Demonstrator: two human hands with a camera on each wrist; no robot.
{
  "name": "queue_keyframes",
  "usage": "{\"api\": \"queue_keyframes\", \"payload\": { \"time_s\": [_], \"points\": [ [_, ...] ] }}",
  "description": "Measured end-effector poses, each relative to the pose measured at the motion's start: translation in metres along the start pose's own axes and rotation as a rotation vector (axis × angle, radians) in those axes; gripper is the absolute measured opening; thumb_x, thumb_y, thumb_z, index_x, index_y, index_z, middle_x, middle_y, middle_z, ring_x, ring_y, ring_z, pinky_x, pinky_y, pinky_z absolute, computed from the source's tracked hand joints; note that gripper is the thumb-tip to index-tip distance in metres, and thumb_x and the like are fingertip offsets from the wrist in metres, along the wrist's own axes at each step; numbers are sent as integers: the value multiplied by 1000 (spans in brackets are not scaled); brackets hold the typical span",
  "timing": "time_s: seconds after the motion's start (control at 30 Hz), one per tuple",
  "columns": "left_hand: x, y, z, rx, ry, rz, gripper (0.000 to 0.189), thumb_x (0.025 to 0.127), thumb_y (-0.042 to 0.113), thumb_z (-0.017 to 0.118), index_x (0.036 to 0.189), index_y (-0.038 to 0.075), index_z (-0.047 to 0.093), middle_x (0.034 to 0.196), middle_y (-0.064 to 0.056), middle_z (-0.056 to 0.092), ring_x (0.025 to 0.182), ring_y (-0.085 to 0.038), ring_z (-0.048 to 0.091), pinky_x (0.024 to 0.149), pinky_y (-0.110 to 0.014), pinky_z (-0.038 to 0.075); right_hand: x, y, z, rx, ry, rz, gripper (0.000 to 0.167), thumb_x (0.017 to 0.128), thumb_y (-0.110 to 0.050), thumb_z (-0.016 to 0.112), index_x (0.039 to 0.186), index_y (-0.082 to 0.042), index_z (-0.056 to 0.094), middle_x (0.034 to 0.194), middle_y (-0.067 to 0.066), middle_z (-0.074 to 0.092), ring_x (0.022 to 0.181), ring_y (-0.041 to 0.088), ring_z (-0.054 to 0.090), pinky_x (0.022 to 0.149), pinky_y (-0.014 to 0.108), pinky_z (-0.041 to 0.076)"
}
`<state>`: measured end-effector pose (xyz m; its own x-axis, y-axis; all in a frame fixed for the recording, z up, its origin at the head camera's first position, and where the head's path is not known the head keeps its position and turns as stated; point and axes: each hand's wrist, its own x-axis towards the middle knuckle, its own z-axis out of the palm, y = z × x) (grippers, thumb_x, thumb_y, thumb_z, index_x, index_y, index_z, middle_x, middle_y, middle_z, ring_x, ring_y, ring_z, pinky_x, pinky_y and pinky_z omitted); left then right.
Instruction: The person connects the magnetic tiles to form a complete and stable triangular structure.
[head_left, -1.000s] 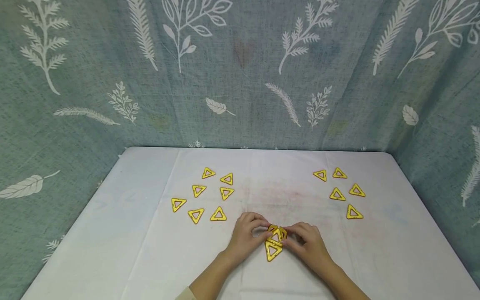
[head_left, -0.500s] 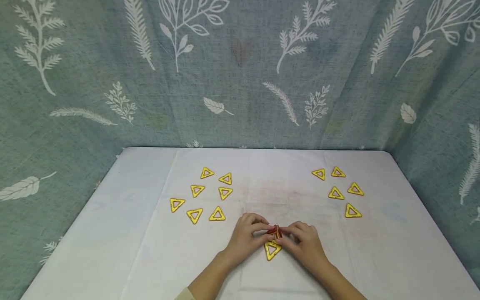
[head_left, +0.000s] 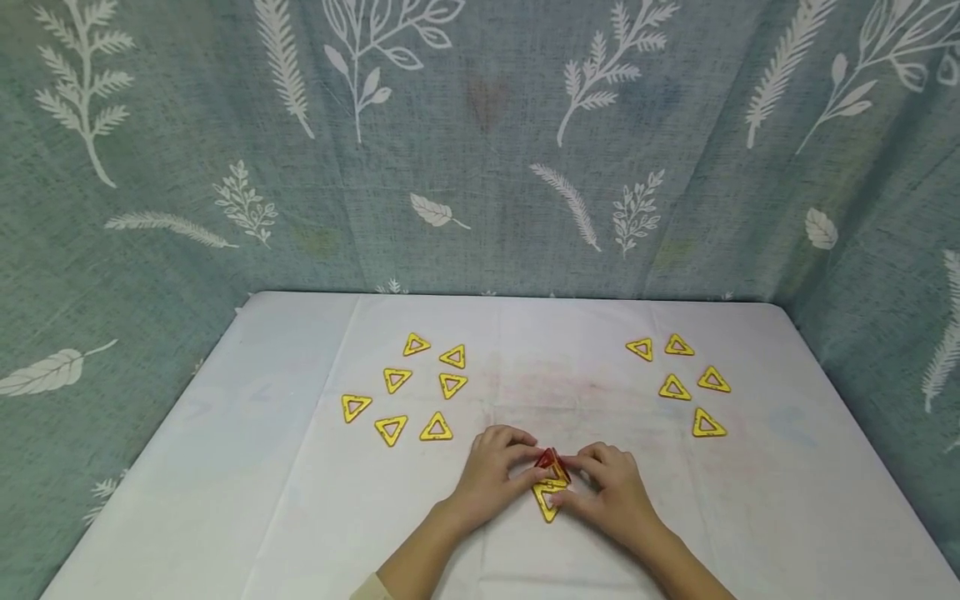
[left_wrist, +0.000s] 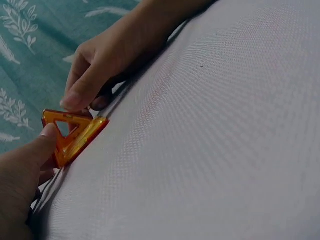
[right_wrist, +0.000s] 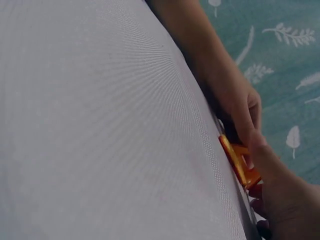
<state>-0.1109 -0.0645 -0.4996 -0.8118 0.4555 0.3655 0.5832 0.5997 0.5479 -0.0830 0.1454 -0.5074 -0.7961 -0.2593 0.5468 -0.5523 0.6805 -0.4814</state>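
Note:
Between the hands, at the front middle in the head view, is a joined group of triangular magnetic tiles. Upright tiles lean together into a small peak and look red-orange; a flat yellow tile points toward the person from their base. My left hand pinches the peak from the left, its thumb across the upright tile in the left wrist view. My right hand holds the group from the right, index finger at the peak and thumb on the flat tile. The fingers partly hide the peak's sides.
Several loose yellow triangular tiles lie spread on the left of the white-covered table. Another scattered group of tiles lies on the right. A leaf-patterned curtain stands behind the table and along both sides.
The tiles between the hands have folded up from a wider yellow shape into a narrow peak. My right thumb has slid down from the upright tiles onto the flat one.

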Motion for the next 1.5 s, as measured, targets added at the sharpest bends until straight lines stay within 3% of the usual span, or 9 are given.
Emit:
{"api": "queue_keyframes", "payload": {
  "time_s": [0.13, 0.33, 0.53, 0.7, 0.87, 1.07, 1.17, 1.37, 1.5],
  "points": [
    [-1, -1, 0, -17, -2, -14, 29, 82, 40, 69, 100, 18, 73, 110, 6, 59, 110, -16, 48, 96, -40, 35, -1, -3, -3, -97, -99, 5, 73, 57, -70, 73, 107, -17, 71, 93, -9, 55, 80, 5, 45, 72, 30, 32],
    [0, 0, -1, -68, -17, -63, 27, 90, 38, 60, 93, 16, 75, 109, 7, 59, 110, -14, 47, 96, -40, 35, -2, -8, -5, -164, -185, 34, 89, 53, -80, 68, 116, -17, 65, 100, -6, 53, 84, 9, 44, 76, 33, 33],
    [-1, -1, -2, -27, -37, -53, 29, 91, 33, 61, 113, 17, 68, 111, 5, 58, 111, -15, 48, 96, -39, 35, -3, -11, -4, -237, -219, 25, 97, 51, -88, 59, 119, -17, 60, 103, -3, 52, 86, 12, 44, 75, 33, 32],
    [-1, -2, -3, 12, -85, -48, 36, 94, 29, 57, 127, 17, 60, 116, 4, 55, 114, -16, 46, 98, -40, 34, -4, -9, -4, -229, -192, -10, 86, 58, -82, 63, 116, -17, 62, 102, -2, 52, 85, 12, 43, 74, 32, 31],
    [-1, -3, -6, -16, -126, -46, 35, 96, 29, 53, 128, 18, 59, 120, 4, 54, 116, -15, 44, 99, -41, 32, -3, -2, -6, -139, -182, -35, 71, 64, -66, 72, 116, -18, 65, 102, -5, 53, 85, 7, 41, 74, 29, 31],
    [-1, -5, -9, -41, -169, -55, 41, 96, 40, 51, 130, 19, 58, 123, 5, 52, 119, -15, 42, 101, -42, 31, -2, 5, -9, -66, -206, -65, 68, 68, -58, 75, 121, -17, 64, 103, -8, 52, 86, 5, 41, 76, 30, 33],
    [-2, -6, -9, -45, -170, -49, 46, 92, 45, 56, 130, 20, 58, 123, 6, 52, 119, -15, 42, 101, -42, 31, -2, 8, -12, -45, -222, -71, 66, 69, -55, 76, 121, -17, 64, 102, -9, 51, 86, 4, 40, 76, 29, 35],
    [0, -9, -10, -31, -160, -7, 60, 74, 45, 76, 126, 20, 60, 121, 4, 53, 116, -15, 43, 99, -39, 33, -1, 13, -18, -7, -246, -90, 61, 70, -47, 80, 121, -16, 65, 98, -12, 49, 87, 3, 39, 74, 27, 37],
    [1, -9, -11, -20, -144, -10, 57, 67, 43, 82, 117, 19, 64, 116, 5, 55, 113, -14, 45, 98, -37, 35, 0, 18, -20, 11, -255, -93, 56, 70, -37, 82, 120, -19, 66, 98, -14, 49, 88, 2, 39, 75, 26, 37]
  ]
}}
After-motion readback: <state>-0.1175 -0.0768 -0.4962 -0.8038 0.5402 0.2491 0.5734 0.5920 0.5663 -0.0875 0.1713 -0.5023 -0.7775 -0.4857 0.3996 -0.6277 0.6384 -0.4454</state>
